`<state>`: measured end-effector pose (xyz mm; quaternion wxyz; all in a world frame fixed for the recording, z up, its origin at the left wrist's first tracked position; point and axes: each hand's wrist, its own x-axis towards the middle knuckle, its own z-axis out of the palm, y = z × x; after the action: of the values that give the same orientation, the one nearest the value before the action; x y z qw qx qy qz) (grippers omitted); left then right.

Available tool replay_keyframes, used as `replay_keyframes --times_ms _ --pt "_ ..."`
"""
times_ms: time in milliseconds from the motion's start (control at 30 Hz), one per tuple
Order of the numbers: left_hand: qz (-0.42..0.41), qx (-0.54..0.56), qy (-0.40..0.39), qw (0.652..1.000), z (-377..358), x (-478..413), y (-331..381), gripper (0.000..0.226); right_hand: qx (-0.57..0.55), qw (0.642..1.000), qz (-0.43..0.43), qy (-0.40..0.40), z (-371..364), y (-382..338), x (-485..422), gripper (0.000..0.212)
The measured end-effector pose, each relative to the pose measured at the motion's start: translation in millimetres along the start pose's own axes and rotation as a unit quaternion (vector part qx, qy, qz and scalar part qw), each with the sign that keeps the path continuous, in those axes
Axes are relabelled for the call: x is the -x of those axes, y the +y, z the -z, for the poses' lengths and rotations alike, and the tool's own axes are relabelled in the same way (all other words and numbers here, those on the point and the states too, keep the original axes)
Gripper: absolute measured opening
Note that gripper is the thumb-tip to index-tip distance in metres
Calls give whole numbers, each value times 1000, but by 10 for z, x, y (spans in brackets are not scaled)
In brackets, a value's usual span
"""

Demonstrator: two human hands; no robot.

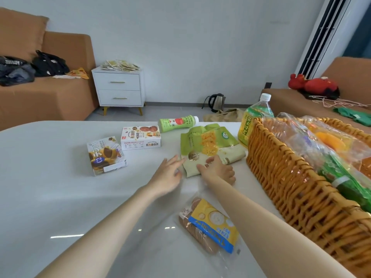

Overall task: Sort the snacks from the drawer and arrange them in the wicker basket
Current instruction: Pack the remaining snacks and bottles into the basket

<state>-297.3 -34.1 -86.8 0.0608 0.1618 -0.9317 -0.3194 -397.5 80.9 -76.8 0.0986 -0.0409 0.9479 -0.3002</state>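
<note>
A flat green and beige snack bag [208,145] lies on the white table [50,177]. My right hand [217,170] rests on its near edge, thumb and fingers curled onto it. Beside the bag's left corner, my left hand [167,173] has its fingers straight and the fingertips touch the bag. The wicker basket [291,183] stands at the right, holding several clear-wrapped snack packs. A sausage pack with a blue and yellow label [210,223] lies near me between my arms.
Two snack boxes [106,155] [140,137] sit left of the bag. A green bottle [177,122] lies on its side behind it, and a tall tea bottle [255,119] stands by the basket. Sofas, a white nightstand [119,88] and a kettle [215,102] are beyond.
</note>
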Motion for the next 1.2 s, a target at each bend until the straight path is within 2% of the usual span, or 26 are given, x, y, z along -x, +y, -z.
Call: replay_keyframes --times_ms 100,233,333,500,600,733,833,967,1067,1200 --pt "4 -58 -44 997 -99 -78 -8 57 -38 999 0 9 -36 -7 -31 33" --pt "-12 21 52 998 -136 -8 11 52 -156 987 44 -17 54 131 -72 43" --pt "-21 60 82 995 -76 79 28 42 -223 972 74 0 171 175 -20 48" --pt "3 103 161 982 164 269 182 45 -214 956 184 75 586 46 179 56" --pt "29 126 210 969 337 430 325 55 -174 943 266 94 958 -117 400 40" --pt "33 165 296 940 568 744 569 70 -118 920 366 74 1327 -244 760 31" --pt "69 248 296 920 733 1062 697 77 -109 900 420 38 1448 -239 1042 29" --pt "99 358 307 876 858 1502 707 83 -160 875 457 -25 1488 -161 1433 32" --pt "114 403 334 844 896 1761 647 58 -175 860 475 -58 1451 -48 1655 33" --pt "140 460 357 801 848 1975 394 38 -160 872 442 -139 1304 175 1843 28"
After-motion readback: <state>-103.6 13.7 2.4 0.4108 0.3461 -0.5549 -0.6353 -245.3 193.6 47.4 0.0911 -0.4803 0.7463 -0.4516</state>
